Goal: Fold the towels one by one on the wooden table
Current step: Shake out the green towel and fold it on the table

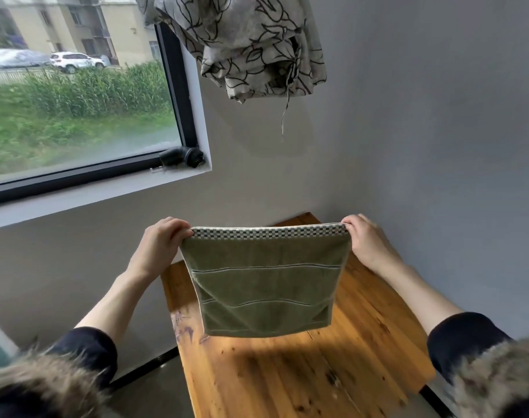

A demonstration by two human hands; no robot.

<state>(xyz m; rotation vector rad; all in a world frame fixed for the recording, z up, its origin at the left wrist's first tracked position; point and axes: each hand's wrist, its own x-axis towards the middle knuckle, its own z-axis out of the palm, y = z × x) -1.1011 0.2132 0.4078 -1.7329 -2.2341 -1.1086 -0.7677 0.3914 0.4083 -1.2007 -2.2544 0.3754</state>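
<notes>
Fur trim (pixel 43 384) is seen at the bottom corners, with dark sleeves (pixel 91 345) pushed up on both forearms. A wooden bench (pixel 287 378) is set into the corner of the room, its near part marked with dark knots and a pale smear by the left edge. A green towel (pixel 266 282) is held up above the bench, hanging clear of the wood and folded double, with a checked band along its top edge. The top left corner is pinched by the left hand (pixel 160 239) and the top right corner by the right hand (pixel 365 239), so the top edge is drawn taut. Farther back, a black brush (pixel 184 156) is laid on the window sill (pixel 91 194), and a knotted leaf-print curtain (pixel 251 43) is hung above.
</notes>
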